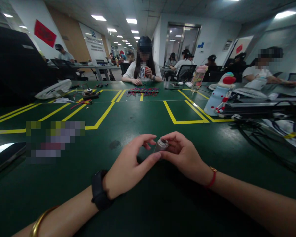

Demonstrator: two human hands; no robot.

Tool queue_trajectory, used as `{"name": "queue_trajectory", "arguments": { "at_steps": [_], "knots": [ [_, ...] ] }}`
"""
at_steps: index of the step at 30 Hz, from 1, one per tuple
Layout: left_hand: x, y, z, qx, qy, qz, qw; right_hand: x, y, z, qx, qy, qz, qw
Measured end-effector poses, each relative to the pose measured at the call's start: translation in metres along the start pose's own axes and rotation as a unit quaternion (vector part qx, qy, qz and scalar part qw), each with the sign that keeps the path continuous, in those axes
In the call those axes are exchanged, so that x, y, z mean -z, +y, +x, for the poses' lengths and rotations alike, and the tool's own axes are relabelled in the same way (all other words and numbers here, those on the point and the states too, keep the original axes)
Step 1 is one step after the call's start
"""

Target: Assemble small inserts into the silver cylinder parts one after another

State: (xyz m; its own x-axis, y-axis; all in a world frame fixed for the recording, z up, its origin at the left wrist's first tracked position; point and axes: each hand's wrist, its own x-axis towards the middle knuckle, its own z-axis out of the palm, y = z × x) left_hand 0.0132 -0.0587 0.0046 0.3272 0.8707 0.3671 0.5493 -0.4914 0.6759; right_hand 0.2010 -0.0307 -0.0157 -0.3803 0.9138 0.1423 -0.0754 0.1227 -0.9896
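Note:
Between my two hands, low over the green table (143, 123), is a small greyish cylinder (162, 144) with a narrower rim and a dark top; its exact kind I cannot make out. My right hand (185, 153) grips it from the right, thumb at the near side and index finger by the rim. To its left, my left hand (128, 161) is curved open, with a gap between fingers and cylinder. Its thumb tip reaches the near side, close to the right thumb. The cylinder's lower part is partly hidden by the thumbs.
Across the table a person (144, 62) handles small parts beside a bundle of coloured wires (143, 91). A blue bottle (215, 98) and black cables (259, 138) lie to the right. At left are a white fan (54, 89) and a phone-like device (7, 154).

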Motion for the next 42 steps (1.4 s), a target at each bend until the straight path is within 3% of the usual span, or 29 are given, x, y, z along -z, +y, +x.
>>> {"name": "queue_trajectory", "arguments": {
  "at_steps": [3,9,15,18,22,27,32,35,37,39,42],
  "knots": [
    [0.0,-0.002,0.006,0.031,-0.006,-0.011,0.999,-0.002,0.006,0.001,0.045,-0.015,-0.094,0.994],
    [-0.002,0.004,0.018,0.052,0.003,0.0,0.999,-0.005,0.012,0.003,0.06,0.003,-0.111,0.992],
    [0.014,-0.001,0.019,0.079,0.045,-0.007,0.996,0.003,0.008,0.003,0.05,-0.01,-0.187,0.981],
    [0.018,-0.011,0.016,0.103,0.002,0.018,0.995,0.008,0.006,0.002,0.05,-0.013,-0.216,0.975],
    [0.006,-0.023,0.01,0.09,-0.076,0.053,0.992,0.009,0.005,0.0,0.043,-0.021,-0.2,0.979],
    [-0.005,-0.028,0.007,0.073,-0.073,0.081,0.991,0.006,0.006,0.0,0.043,-0.018,-0.183,0.982],
    [-0.002,-0.025,0.008,0.084,-0.071,0.076,0.991,0.008,0.002,0.001,0.04,0.001,-0.182,0.982],
    [0.009,-0.022,0.007,0.107,-0.067,0.057,0.99,0.026,-0.009,0.001,0.036,0.048,-0.203,0.977],
    [0.021,-0.023,0.006,0.136,-0.06,0.043,0.988,0.052,-0.017,0.0,0.03,0.104,-0.259,0.96],
    [0.035,-0.028,0.003,0.179,-0.054,0.021,0.982,0.086,-0.021,-0.004,0.021,0.178,-0.35,0.919],
    [0.051,-0.041,-0.002,0.245,-0.041,-0.021,0.968,0.144,-0.022,-0.014,-0.005,0.284,-0.475,0.833]
  ]
}}
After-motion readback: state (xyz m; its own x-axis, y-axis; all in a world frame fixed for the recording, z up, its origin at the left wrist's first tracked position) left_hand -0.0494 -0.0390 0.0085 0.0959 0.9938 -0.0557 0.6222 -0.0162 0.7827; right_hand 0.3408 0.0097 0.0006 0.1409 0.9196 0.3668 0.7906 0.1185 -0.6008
